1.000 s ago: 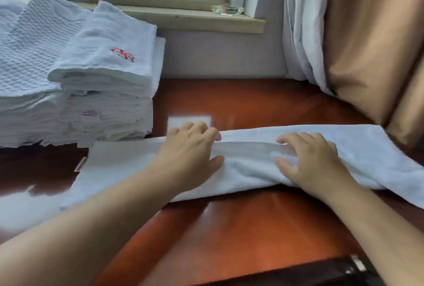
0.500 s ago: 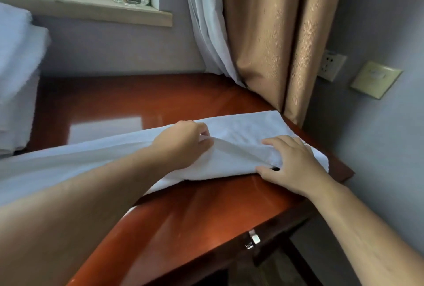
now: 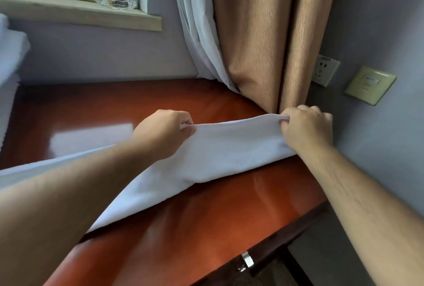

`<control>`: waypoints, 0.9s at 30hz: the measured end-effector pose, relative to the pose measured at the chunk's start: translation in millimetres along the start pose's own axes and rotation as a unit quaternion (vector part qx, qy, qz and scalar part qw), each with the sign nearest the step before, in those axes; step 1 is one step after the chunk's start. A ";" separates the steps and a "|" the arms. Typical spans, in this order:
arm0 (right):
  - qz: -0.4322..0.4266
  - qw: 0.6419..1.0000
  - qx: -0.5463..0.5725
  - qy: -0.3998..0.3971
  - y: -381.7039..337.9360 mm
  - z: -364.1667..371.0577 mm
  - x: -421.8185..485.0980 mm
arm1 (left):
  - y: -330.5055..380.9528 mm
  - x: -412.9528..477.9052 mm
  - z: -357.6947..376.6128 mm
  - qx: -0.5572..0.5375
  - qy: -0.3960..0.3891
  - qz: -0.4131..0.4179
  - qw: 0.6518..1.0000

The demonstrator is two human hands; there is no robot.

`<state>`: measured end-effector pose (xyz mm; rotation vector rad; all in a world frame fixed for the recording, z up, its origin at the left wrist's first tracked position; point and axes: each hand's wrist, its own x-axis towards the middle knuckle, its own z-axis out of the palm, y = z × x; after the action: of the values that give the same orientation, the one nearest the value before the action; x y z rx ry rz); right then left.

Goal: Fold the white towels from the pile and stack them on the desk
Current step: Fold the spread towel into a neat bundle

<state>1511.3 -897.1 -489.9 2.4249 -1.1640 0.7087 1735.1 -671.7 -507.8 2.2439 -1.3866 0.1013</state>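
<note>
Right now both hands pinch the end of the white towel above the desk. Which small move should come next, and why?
Probably carry the raised end leftward over the rest of the towel. The left hand and right hand each pinch a corner of the white towel, lifted off the desk, while its long remainder lies flat toward the left, still unfolded crosswise.

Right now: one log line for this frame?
phase: folding | left hand: pinches towel edge | right hand: pinches towel end | towel: end lifted off desk | stack: far left
</note>
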 end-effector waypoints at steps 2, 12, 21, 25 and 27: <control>-0.006 1.000 0.006 -0.019 -2.5 7.8 14.7 | -6.2 6.1 1.7 0.005 -0.002 -0.007 1.000; 0.008 0.994 -0.088 -0.065 -39.7 45.5 49.0 | -29.3 13.0 28.5 -0.003 0.016 -0.028 0.999; 0.085 0.938 0.129 -0.310 -109.2 49.0 8.1 | -55.1 -17.8 16.8 0.012 0.011 -0.063 0.998; 0.056 0.928 0.103 -0.354 -107.5 48.1 3.6 | -71.3 -43.6 2.1 0.054 0.013 -0.072 0.996; 0.077 0.927 0.088 -0.357 -113.3 41.4 4.9 | -80.3 -55.7 -8.0 0.075 0.004 -0.085 0.994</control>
<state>1615.8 -853.7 -532.1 2.8686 -1.6162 -0.0803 1778.7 -593.7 -548.1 2.4716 -1.2138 0.1616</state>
